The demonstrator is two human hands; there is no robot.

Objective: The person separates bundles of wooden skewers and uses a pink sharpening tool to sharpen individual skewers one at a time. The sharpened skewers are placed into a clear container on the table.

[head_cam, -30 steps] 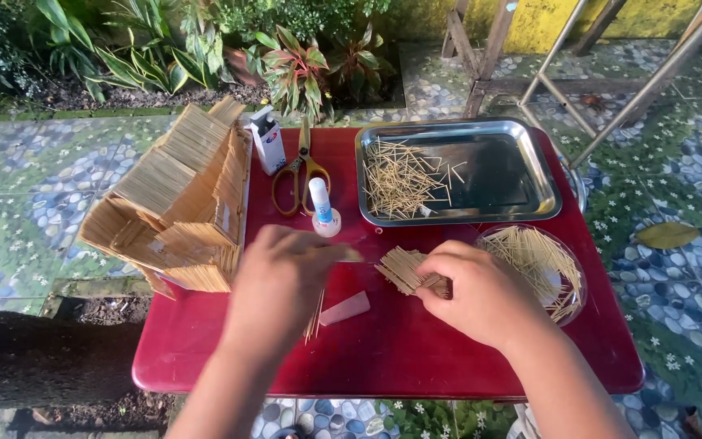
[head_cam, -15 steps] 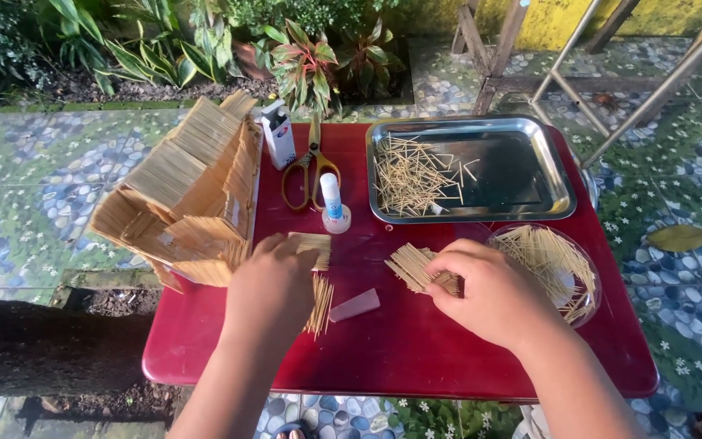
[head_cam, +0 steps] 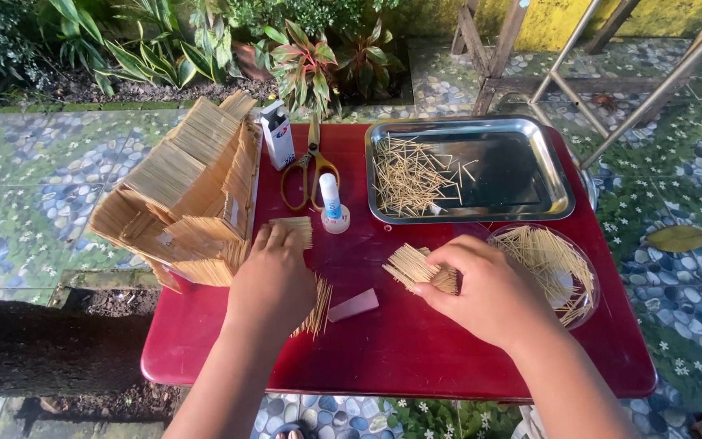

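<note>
My left hand [head_cam: 274,280] lies palm down on the red table [head_cam: 400,358], its fingertips on a small flat panel of glued toothpicks [head_cam: 296,228] beside the toothpick model house [head_cam: 188,195]. A loose bundle of toothpicks [head_cam: 317,306] pokes out from under that hand. My right hand [head_cam: 489,293] holds another toothpick panel [head_cam: 412,266] by its right end, flat on the table. A small pale rectangular piece [head_cam: 353,306] lies between the hands.
A glue bottle [head_cam: 332,203], yellow-handled scissors [head_cam: 309,171] and a small white box [head_cam: 278,134] stand behind the left hand. A steel tray [head_cam: 546,158] holds scattered toothpicks; a clear dish [head_cam: 588,280] of toothpicks sits at right. Plants and patterned paving surround the table.
My left hand has moved forward toward the model house and now rests on the small panel there. My right hand stays on its panel.
</note>
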